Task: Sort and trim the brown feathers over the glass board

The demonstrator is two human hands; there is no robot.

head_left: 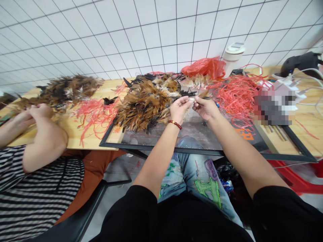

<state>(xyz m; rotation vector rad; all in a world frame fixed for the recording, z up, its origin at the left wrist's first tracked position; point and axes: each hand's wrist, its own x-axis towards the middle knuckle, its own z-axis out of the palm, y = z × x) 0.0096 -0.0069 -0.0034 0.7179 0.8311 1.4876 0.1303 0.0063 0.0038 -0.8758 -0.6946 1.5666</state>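
Note:
My left hand (179,108), with a red bead bracelet at the wrist, is closed in a pinch just above the table. Touching or almost touching it, my right hand (205,107) is closed too, thumb against fingers. Between the fingertips is the pale end of a small feather (192,99); its finer detail is too small to make out. Beside my left hand lies a big heap of brown and black feathers (146,102). Behind the hands is a small bunch of pale feathers (198,80).
A tangle of pink-red string (236,97) lies right of my hands, near white chargers and cables (300,89). A red plastic bag (205,67) and white cup (233,55) stand by the tiled wall. At left, a co-worker's hands (40,112) are beside another feather pile (70,88).

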